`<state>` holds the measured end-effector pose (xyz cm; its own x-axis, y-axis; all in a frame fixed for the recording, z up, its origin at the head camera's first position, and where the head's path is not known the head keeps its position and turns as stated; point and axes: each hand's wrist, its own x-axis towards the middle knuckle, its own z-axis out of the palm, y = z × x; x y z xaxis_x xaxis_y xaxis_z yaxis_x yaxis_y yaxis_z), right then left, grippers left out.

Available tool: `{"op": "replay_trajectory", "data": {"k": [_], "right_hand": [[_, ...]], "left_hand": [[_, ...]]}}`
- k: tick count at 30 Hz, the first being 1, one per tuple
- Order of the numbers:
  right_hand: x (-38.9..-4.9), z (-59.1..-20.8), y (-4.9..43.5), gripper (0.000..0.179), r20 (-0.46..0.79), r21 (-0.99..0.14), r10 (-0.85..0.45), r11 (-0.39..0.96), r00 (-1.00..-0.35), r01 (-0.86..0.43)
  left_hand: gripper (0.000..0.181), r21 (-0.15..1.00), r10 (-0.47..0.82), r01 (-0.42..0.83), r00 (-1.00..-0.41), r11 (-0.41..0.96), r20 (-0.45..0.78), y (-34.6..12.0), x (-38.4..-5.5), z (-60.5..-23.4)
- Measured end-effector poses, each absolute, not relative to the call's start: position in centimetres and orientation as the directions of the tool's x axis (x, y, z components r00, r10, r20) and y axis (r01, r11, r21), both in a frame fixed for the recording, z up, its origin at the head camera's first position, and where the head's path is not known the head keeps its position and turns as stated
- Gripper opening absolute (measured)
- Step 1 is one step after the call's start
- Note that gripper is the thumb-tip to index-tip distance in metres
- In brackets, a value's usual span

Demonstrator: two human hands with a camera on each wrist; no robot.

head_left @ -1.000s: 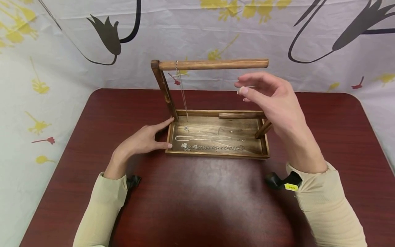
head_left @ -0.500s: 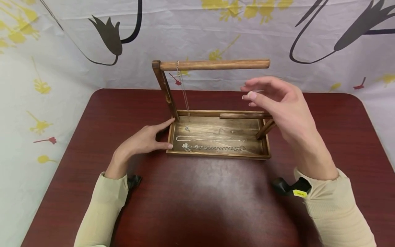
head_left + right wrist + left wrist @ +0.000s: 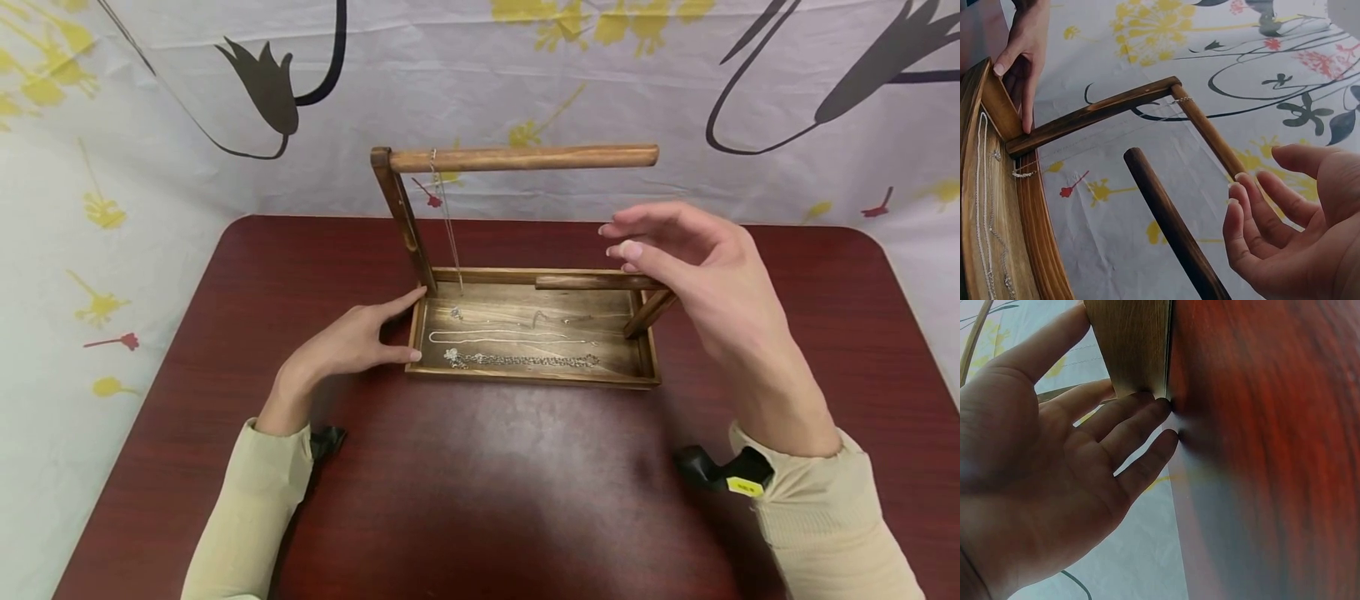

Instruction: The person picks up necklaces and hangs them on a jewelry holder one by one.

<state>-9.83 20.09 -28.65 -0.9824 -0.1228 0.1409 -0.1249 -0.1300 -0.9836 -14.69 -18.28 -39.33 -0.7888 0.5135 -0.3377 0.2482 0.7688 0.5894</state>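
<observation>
A wooden jewelry stand has a shallow tray with a long upper bar on its left post and a lower bar on its right post. One thin silver necklace hangs from the upper bar near the post. Several more chains lie in the tray, among them a smooth silver chain and a thicker chain. My left hand touches the tray's left end with fingers extended. My right hand, fingers loosely bent and holding nothing, hovers by the lower bar; the right wrist view shows its bare palm.
The stand rests on a dark red table. Behind it rises a white cloth with flower prints. A black strap with a yellow label sits at my right cuff.
My right hand has moved down and to the right, away from the upper bar. My left hand keeps its place on the tray's end, and the hanging necklace stays on the bar.
</observation>
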Motion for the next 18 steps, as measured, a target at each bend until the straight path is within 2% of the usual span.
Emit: {"op": "replay_trajectory", "data": {"k": [6, 18], "right_hand": [[-9.4, -29.1, 20.5, 0.031, 0.148, -0.986, -0.152, -0.105, -0.977, -0.133], [-8.9, -29.8, 21.5, 0.030, 0.184, -0.976, -0.154, -0.145, -0.971, -0.162]], "left_hand": [[0.091, 0.596, 0.511, 0.239, -0.789, 0.766, -0.340, -18.3, -14.7, -39.4], [0.092, 0.601, 0.510, 0.235, -0.790, 0.764, -0.340, -18.3, -14.6, -39.4]]}}
